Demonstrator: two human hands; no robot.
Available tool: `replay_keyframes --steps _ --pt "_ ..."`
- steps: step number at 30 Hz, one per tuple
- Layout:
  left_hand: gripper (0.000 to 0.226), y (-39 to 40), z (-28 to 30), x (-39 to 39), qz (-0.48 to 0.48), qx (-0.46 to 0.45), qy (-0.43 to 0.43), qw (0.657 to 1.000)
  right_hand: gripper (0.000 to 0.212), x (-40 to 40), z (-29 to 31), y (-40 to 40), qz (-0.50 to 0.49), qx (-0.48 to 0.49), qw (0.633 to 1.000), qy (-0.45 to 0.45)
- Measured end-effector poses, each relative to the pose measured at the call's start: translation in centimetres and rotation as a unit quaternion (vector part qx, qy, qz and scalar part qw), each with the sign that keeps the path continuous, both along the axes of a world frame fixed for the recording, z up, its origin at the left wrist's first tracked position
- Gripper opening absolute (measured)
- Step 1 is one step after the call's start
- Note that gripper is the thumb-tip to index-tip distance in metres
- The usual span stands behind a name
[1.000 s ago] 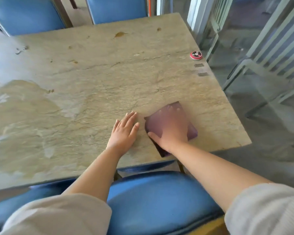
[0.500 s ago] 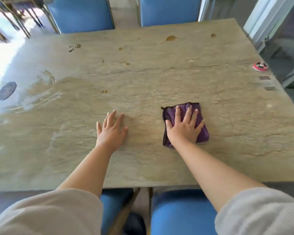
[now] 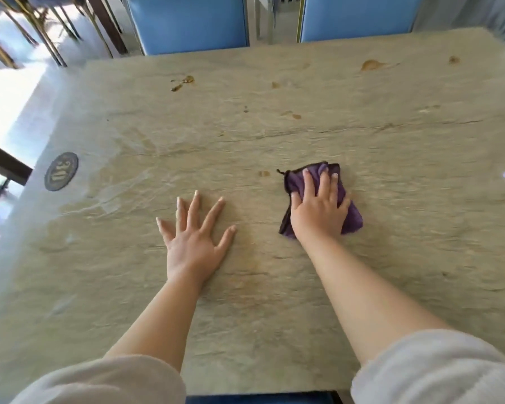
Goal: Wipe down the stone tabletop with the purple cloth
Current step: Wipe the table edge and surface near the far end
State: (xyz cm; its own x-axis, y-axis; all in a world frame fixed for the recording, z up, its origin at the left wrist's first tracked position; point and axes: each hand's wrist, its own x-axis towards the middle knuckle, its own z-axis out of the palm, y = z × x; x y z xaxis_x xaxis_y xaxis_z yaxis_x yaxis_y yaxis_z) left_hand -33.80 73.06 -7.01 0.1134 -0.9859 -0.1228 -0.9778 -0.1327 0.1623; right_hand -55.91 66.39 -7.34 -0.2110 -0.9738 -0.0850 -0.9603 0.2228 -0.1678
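The purple cloth (image 3: 352, 212), folded and rumpled, lies on the stone counter (image 3: 405, 176) beneath the right hand (image 3: 318, 211), whose grip presses it flat, fingers straight. Left of it the left hand (image 3: 194, 243) rests splayed; beyond the grip, brown stains (image 3: 370, 65) dot open stone near the far edge.

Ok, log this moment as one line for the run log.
phase: wiping | right hand: pressing purple cloth flat on stone tabletop | left hand: flat on stone, bracing | brown stains: far side, unwiped

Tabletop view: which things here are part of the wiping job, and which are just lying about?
Job: purple cloth, right hand pressing it, stone tabletop, brown stains.
Lying about: round number disc, blue chairs, left hand resting flat.
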Motion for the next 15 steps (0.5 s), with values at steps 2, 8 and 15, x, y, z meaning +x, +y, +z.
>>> replay_keyframes --steps 2,8,15 --pt "0.064 -0.1 -0.2 0.1 -0.001 -0.014 0.003 1.000 0.058 2.6 0.1 -2.6 -0.033 0.009 0.999 -0.007" --pt "0.071 0.1 -0.5 0.4 0.020 -0.045 0.083 0.995 0.055 9.8 0.9 -1.5 0.248 0.001 0.967 -0.049" --pt "0.068 0.0 -0.5 0.6 0.017 -0.057 0.110 0.992 0.055 1.4 0.5 1.2 0.266 -0.045 0.956 -0.118"
